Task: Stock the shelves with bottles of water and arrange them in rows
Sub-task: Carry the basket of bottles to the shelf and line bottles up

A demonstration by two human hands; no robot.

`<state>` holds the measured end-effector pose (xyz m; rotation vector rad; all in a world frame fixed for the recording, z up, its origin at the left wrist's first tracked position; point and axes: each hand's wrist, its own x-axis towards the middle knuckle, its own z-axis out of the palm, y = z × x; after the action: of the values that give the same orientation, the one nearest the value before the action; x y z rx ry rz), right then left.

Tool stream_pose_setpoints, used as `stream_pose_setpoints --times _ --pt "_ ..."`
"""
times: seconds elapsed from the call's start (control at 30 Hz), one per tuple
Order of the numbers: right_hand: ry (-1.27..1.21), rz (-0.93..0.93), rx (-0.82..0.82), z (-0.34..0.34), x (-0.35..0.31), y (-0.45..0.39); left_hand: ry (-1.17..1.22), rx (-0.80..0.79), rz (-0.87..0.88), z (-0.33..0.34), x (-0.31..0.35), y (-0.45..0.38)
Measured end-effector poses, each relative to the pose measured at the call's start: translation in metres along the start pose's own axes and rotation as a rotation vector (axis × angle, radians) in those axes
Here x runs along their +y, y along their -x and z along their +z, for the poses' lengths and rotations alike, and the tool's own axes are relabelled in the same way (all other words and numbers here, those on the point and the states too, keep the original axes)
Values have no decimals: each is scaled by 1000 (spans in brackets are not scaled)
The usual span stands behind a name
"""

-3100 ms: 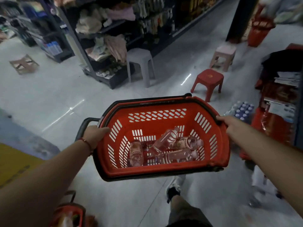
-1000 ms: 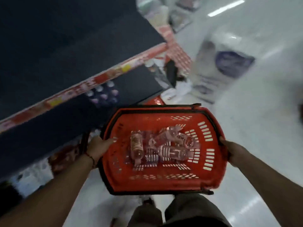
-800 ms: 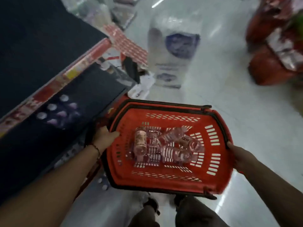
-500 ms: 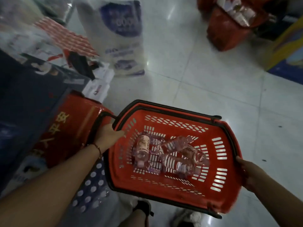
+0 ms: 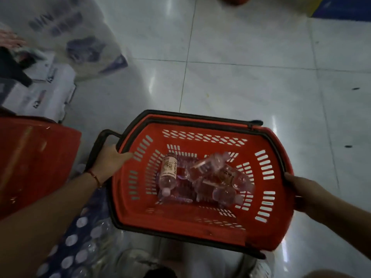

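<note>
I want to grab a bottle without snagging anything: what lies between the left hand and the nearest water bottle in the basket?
In the head view, only the red basket's slotted side wall separates the left hand from the nearest bottle.

Dim, bluish light. Overhead lamps leave glare streaks on the glossy white tiled floor (image 5: 251,93). Edges smear with motion blur and wide-angle bending.

I see a red plastic basket (image 5: 202,227), slotted and matt, with a black rim. In it lie clear plastic water bottles (image 5: 202,177), glossy, with paper-looking labels. At twelve o'clock the tiled floor (image 5: 251,87) shines, smooth and polished. At seven o'clock a shrink-wrapped bottle pack (image 5: 80,249) glints.
</note>
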<state>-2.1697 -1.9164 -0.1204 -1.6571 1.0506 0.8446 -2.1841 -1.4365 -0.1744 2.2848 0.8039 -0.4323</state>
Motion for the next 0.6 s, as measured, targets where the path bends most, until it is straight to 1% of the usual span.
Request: stream_pose_setpoints --times 0.1,0.2,0.27,0.37,0.53,0.6 --pt "117 -131 -34 1 8 -6 -51 34 56 1 -12 -4" --pt "207 -190 3 9 15 -13 -103 48 71 -5 -20 -6" --pt "246 -219 6 12 22 -9 -113 28 107 -11 -21 -7" --pt "258 -309 -33 12 40 -5 -141 4 175 -14 -26 -2" --pt "275 -302 3 11 70 8 -160 -10 184 -9 -50 19" --pt "247 -294 56 12 80 9 -159 -13 194 -7 -54 28"
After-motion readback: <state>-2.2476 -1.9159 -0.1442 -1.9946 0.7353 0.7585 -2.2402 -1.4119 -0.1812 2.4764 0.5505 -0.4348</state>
